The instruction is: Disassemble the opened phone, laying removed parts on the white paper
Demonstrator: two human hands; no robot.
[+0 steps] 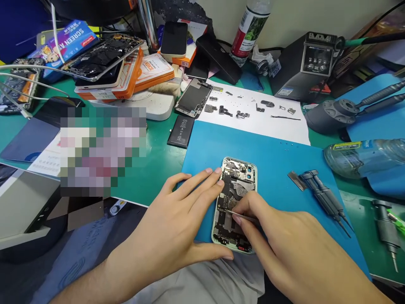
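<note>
An opened phone [232,230] with a pale green frame lies on the blue mat [202,154], its circuit board and inner parts exposed. My left hand [174,219] is spread out, with its fingertips against the phone's left edge and the thumb by its lower end. Between thumb and index finger, my right hand [278,236] pinches a thin metal tool [232,212], whose tip touches the lower end of the board. Whether the tool has one prong or two is hidden by the fingers. A black battery [181,131] and a removed screen [194,98] lie beyond the left hand.
Small phone parts [243,114] and screws are spread over a white sheet [281,126]. Screwdrivers [322,196] lie right of the phone, near a tipped glass jar [363,158]. Orange boxes [126,78] are stacked at back left. A bottle [248,36] stands behind.
</note>
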